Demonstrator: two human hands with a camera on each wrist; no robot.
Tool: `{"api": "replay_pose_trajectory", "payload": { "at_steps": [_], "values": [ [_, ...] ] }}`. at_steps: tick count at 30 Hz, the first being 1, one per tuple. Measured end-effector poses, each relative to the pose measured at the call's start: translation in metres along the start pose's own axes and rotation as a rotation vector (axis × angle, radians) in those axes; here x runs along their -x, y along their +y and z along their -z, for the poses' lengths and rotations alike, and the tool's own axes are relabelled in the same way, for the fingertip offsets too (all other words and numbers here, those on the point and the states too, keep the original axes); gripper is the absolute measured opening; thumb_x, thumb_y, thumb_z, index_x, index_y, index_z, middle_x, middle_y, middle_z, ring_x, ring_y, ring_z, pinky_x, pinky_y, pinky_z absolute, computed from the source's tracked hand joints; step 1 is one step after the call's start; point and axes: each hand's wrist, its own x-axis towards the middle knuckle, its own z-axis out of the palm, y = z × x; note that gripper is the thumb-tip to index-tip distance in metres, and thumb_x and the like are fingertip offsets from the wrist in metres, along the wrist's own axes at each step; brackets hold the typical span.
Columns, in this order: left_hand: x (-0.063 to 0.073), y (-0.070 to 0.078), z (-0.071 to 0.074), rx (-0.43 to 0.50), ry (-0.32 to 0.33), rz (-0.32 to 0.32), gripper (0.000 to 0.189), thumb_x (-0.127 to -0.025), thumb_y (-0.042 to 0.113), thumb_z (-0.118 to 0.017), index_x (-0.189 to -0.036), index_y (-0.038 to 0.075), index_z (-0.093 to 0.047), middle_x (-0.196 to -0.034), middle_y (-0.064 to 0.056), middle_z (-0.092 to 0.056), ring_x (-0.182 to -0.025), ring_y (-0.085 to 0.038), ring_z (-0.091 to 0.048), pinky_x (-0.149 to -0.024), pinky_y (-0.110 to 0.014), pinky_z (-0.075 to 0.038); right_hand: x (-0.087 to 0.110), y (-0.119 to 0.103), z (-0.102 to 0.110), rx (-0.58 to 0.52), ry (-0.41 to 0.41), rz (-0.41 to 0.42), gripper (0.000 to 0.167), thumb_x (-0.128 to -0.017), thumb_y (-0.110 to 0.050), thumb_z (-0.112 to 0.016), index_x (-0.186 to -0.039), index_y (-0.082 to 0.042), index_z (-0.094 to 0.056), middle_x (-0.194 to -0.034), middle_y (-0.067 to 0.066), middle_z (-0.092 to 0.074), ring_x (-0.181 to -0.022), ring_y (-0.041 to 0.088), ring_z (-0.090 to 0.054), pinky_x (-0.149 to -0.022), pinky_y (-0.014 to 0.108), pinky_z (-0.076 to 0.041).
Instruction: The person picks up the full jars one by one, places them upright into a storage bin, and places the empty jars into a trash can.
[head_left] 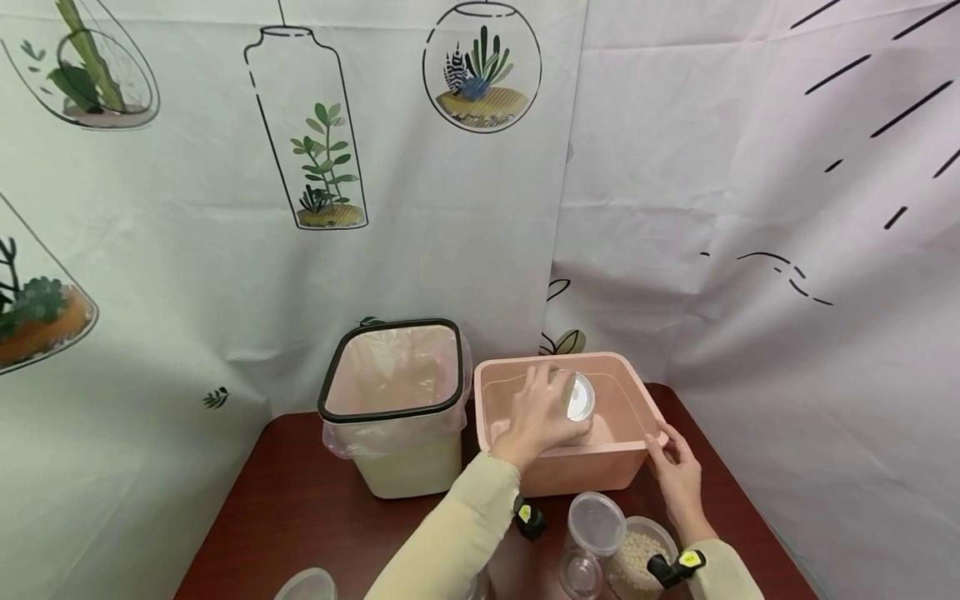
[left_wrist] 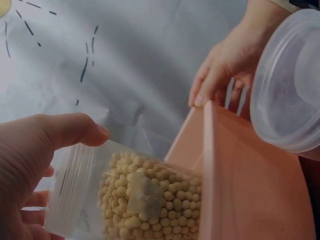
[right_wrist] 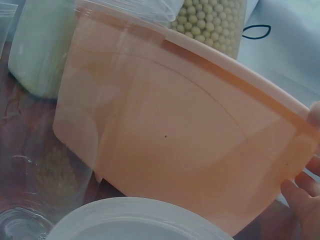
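Note:
My left hand [head_left: 542, 414] grips a clear plastic jar of pale yellow beans [left_wrist: 150, 197] near its lidded end. In the head view the jar's lid [head_left: 581, 398] shows beside the fingers, over the inside of a pink plastic bin [head_left: 581, 475]. The left wrist view shows the jar lying sideways, its far end behind the bin's rim. A small pale patch marks the jar's side. My right hand [head_left: 678, 479] pinches the bin's right front corner, with fingertips at the rim. From the right wrist, the bin's outer wall [right_wrist: 185, 125] fills much of the view.
Left of the bin stands a pale trash can [head_left: 412, 458] with a black rim and clear liner. In front are an empty clear jar [head_left: 596, 525] and another lidded jar of beans [head_left: 637, 562]. A translucent lid [head_left: 309, 586] shows at the lower left. A printed cloth hangs behind.

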Motion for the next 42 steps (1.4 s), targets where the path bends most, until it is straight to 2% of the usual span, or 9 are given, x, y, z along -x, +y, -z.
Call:
{"api": "replay_pose_trajectory", "payload": {
  "at_steps": [7,14,18,19,22,25,26,30,42],
  "values": [
    [-0.003,0.001,-0.019,0.035,-0.018,0.048,0.072,-0.058,0.046,-0.079,-0.122,0.020,-0.058,-0.119,-0.003,-0.051,-0.104,-0.018,-0.047,-0.063,-0.030,-0.047,-0.004,0.005,0.005,0.021,0.003,0.004,0.051,-0.081,-0.036,-0.070,-0.129,-0.031,-0.055,-0.119,0.007,-0.053,-0.102,0.012,-0.058,-0.069,0.016,-0.050],
    [0.001,-0.004,-0.037,0.058,-0.065,0.119,0.072,-0.060,0.044,-0.078,-0.123,0.017,-0.058,-0.117,-0.006,-0.051,-0.103,-0.020,-0.047,-0.062,-0.032,-0.048,0.005,0.001,0.004,0.028,0.011,0.003,0.051,-0.082,-0.035,-0.070,-0.130,-0.030,-0.054,-0.119,0.006,-0.052,-0.101,0.011,-0.058,-0.069,0.016,-0.050],
    [0.002,-0.006,-0.044,0.048,-0.085,0.142,0.070,-0.060,0.043,-0.078,-0.121,0.015,-0.059,-0.115,-0.006,-0.051,-0.100,-0.020,-0.046,-0.060,-0.031,-0.047,0.009,-0.004,0.002,0.013,-0.002,0.022,0.051,-0.083,-0.031,-0.070,-0.131,-0.027,-0.054,-0.118,0.006,-0.052,-0.100,0.008,-0.058,-0.069,0.016,-0.050],
    [0.002,-0.007,-0.046,0.051,-0.089,0.147,0.070,-0.060,0.043,-0.078,-0.121,0.015,-0.059,-0.115,-0.006,-0.051,-0.099,-0.020,-0.046,-0.060,-0.032,-0.047,0.014,-0.016,0.001,-0.037,-0.038,0.036,0.049,-0.085,-0.028,-0.069,-0.131,-0.024,-0.054,-0.118,0.008,-0.053,-0.101,0.010,-0.058,-0.072,0.019,-0.050],
    [0.003,-0.010,-0.052,0.063,-0.105,0.164,0.069,-0.060,0.042,-0.078,-0.120,0.015,-0.059,-0.114,-0.007,-0.051,-0.100,-0.021,-0.046,-0.062,-0.032,-0.047,0.014,-0.022,0.000,-0.052,-0.041,0.040,0.050,-0.084,-0.031,-0.069,-0.130,-0.023,-0.055,-0.119,0.008,-0.052,-0.101,0.009,-0.058,-0.072,0.019,-0.050],
    [0.006,-0.014,-0.059,0.071,-0.133,0.202,0.071,-0.059,0.042,-0.080,-0.121,0.015,-0.059,-0.115,-0.007,-0.051,-0.101,-0.022,-0.046,-0.064,-0.033,-0.048,0.012,-0.021,-0.001,-0.023,-0.039,0.033,0.050,-0.083,-0.035,-0.069,-0.130,-0.026,-0.054,-0.119,0.008,-0.051,-0.102,0.009,-0.058,-0.072,0.019,-0.050],
    [0.008,-0.016,-0.062,0.069,-0.141,0.218,0.071,-0.058,0.042,-0.081,-0.120,0.015,-0.059,-0.115,-0.007,-0.051,-0.102,-0.022,-0.046,-0.065,-0.033,-0.048,0.007,-0.011,0.000,0.029,-0.006,0.017,0.052,-0.082,-0.038,-0.069,-0.131,-0.029,-0.053,-0.120,0.006,-0.050,-0.101,0.006,-0.058,-0.069,0.015,-0.049],
    [0.011,-0.020,-0.068,0.088,-0.170,0.275,0.074,-0.056,0.041,-0.082,-0.122,0.014,-0.059,-0.117,-0.008,-0.051,-0.105,-0.023,-0.045,-0.070,-0.035,-0.048,0.007,-0.006,0.000,0.054,0.006,0.008,0.050,-0.083,-0.036,-0.069,-0.130,-0.030,-0.054,-0.120,0.006,-0.051,-0.102,0.009,-0.058,-0.069,0.015,-0.049],
    [0.010,-0.026,-0.080,0.126,-0.180,0.305,0.073,-0.056,0.042,-0.083,-0.119,0.011,-0.061,-0.114,-0.011,-0.052,-0.104,-0.027,-0.046,-0.070,-0.037,-0.049,0.008,-0.006,-0.001,0.047,0.002,0.004,0.052,-0.083,-0.038,-0.068,-0.132,-0.031,-0.052,-0.125,0.007,-0.049,-0.105,0.010,-0.057,-0.071,0.016,-0.049]
  ]
}}
